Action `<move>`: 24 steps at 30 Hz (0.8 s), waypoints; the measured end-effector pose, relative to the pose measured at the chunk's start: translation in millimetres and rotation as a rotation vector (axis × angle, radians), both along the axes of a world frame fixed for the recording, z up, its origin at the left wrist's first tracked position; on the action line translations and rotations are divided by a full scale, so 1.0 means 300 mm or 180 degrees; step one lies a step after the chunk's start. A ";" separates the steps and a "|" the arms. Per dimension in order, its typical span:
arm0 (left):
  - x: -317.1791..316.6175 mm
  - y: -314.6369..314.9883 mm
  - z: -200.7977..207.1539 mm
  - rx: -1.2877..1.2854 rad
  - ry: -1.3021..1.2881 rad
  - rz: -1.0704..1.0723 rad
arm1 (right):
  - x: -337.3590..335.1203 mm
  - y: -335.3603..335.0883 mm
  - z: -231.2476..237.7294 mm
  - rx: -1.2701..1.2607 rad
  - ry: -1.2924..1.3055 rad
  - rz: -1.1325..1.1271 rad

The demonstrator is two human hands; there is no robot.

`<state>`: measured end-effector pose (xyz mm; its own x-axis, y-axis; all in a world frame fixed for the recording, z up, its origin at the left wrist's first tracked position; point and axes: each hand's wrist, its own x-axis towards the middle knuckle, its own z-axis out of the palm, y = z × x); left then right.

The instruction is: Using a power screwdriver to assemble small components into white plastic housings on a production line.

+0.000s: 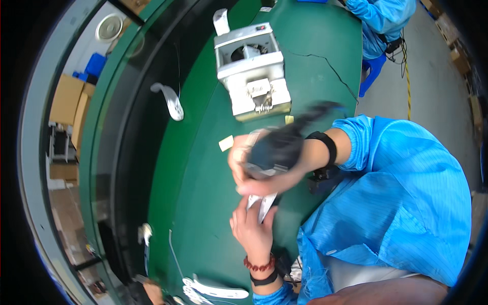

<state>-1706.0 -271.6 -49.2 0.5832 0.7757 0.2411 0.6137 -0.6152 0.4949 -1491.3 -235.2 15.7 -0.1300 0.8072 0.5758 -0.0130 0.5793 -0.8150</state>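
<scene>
My right hand (254,173) wraps round a dark electric screwdriver (277,147), smeared by motion. Its tip is hidden behind my fingers and the work below. Just beneath it, my left hand (252,229) grips a white plastic part (265,207) between thumb and fingers, close to the green tabletop (213,203). Most of this part is covered by both hands, so its full shape cannot be made out.
A white and grey metal fixture (254,71) stands beyond my hands. White curved parts (170,101) with thin wires lie along the left belt, and more white parts (218,290) lie nearby. Blue-sleeved co-worker (381,18) sits far right; another person's blurred hand (152,292) shows lower left.
</scene>
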 end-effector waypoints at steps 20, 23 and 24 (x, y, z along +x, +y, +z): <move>0.191 1.319 -0.217 -0.0552 0.0543 0.1203 | 0.161 -0.140 0.185 0.0673 0.1140 0.0306; 0.093 1.049 -0.012 -0.1583 -0.0945 0.1188 | 0.178 -0.233 0.118 0.0616 0.1338 0.0521; 0.037 0.952 0.041 -0.1465 -0.1296 0.1205 | 0.160 -0.231 0.127 0.0554 0.1324 0.0632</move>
